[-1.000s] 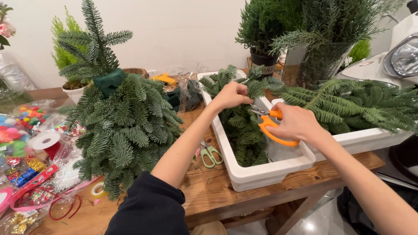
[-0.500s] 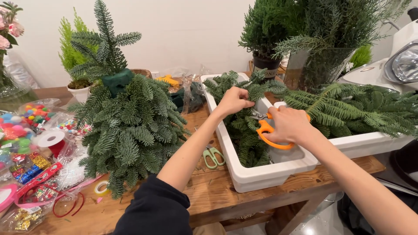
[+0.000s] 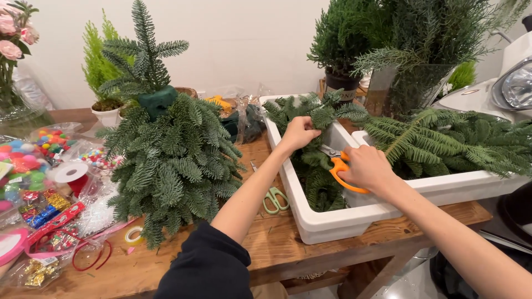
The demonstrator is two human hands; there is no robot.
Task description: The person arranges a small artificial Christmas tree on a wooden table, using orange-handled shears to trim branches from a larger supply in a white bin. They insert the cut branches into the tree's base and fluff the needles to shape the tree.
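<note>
My left hand (image 3: 298,134) grips a fir sprig (image 3: 324,113) sticking up out of a white rectangular tub (image 3: 327,224) filled with green cuttings. My right hand (image 3: 368,168) holds orange-handled scissors (image 3: 339,166), their blades pointing left toward the sprig's stem just below my left hand. Both hands are over the tub. A small tree made of fir branches (image 3: 166,160) stands on the wooden table (image 3: 277,243) to the left of my arms.
Green scissors (image 3: 272,198) lie on the table beside the tub. A second white tub (image 3: 460,185) of fir boughs sits at right. Ribbon spools, pom-poms and craft packets (image 3: 39,188) crowd the left. Potted conifers (image 3: 343,50) stand behind.
My hands stay over the tub; the left hand has shifted slightly on the sprig and the scissors have edged closer to its stem. The view has tilted a little.
</note>
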